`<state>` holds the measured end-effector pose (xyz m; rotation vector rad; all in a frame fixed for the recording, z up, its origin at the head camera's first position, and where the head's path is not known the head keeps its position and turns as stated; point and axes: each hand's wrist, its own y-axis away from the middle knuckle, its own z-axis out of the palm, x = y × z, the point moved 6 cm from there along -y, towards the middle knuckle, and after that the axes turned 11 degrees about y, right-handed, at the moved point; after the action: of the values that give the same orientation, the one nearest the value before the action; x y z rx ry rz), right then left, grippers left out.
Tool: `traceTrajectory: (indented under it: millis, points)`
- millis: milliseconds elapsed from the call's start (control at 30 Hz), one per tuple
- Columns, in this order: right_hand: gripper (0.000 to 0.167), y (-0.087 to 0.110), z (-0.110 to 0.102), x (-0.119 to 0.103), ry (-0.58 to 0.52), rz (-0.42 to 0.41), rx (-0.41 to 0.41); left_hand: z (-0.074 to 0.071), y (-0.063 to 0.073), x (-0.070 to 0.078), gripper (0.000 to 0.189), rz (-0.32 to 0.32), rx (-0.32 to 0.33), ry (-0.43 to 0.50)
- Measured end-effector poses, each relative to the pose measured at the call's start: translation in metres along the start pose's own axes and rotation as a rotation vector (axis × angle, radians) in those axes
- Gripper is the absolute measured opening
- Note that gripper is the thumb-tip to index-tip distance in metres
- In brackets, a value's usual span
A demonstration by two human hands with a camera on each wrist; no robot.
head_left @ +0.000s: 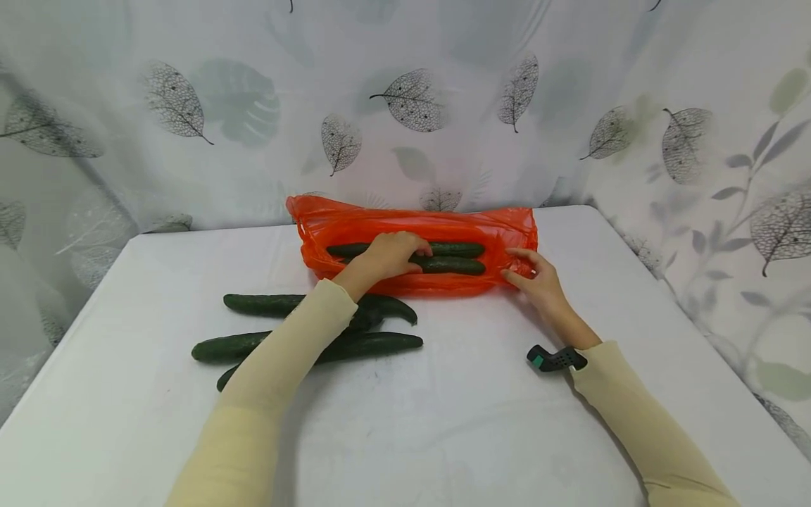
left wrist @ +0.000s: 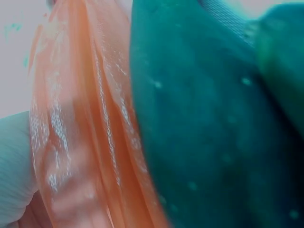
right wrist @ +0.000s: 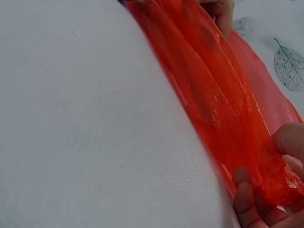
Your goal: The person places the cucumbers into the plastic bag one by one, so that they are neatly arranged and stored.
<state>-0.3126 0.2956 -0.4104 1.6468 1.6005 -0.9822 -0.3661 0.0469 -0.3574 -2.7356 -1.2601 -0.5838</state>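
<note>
An orange-red plastic bag (head_left: 431,285) lies spread at the table's far side, its mouth facing up. Inside it rest two dark green cucumbers, a back cucumber (head_left: 459,249) and a front cucumber (head_left: 453,265). My left hand (head_left: 389,255) reaches into the bag and grips the front cucumber, fingers over its far side and thumb at the near side. At the bag's right end my right hand (head_left: 538,282) pinches the film between thumb and fingers. The right wrist view shows its fingers (right wrist: 244,204) against the crumpled bag edge (right wrist: 280,185).
Several more cucumbers (head_left: 374,343) lie on the white table (head_left: 443,422) left of centre, partly hidden under my left sleeve (head_left: 285,366). A black wrist device (head_left: 556,358) sits at my right cuff. A leaf-patterned curtain (head_left: 469,141) hangs behind the table.
</note>
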Motion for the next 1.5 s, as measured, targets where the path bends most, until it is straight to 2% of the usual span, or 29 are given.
traceTrajectory:
  millis: [267,400,667,933,1067,1300,1500]
  points:
    - [0.05,-0.001,0.0,-0.001,-0.004,-0.001,0.003,-0.005,0.012,-0.003,0.032,-0.007,0.023,-0.019]
    - [0.05,0.0,0.0,-0.001,0.001,-0.011,0.006,-0.007,0.018,-0.004,0.028,0.004,0.057,0.0]
    - [0.049,0.003,0.001,0.0,0.014,-0.021,0.008,-0.011,0.03,0.002,0.023,0.069,0.156,0.056]
    - [0.05,0.003,0.001,0.0,0.011,-0.012,-0.006,-0.012,0.044,0.012,0.021,0.108,0.209,0.017]
    - [0.05,0.003,0.002,-0.002,0.002,-0.019,-0.008,-0.014,0.052,0.014,0.02,0.143,0.257,0.038]
    - [0.051,0.004,0.005,-0.002,0.02,-0.007,-0.019,-0.024,0.07,0.02,0.016,0.232,0.343,0.107]
    - [0.05,0.004,0.002,-0.003,0.012,-0.008,-0.009,-0.032,0.083,0.029,0.015,0.282,0.382,0.088]
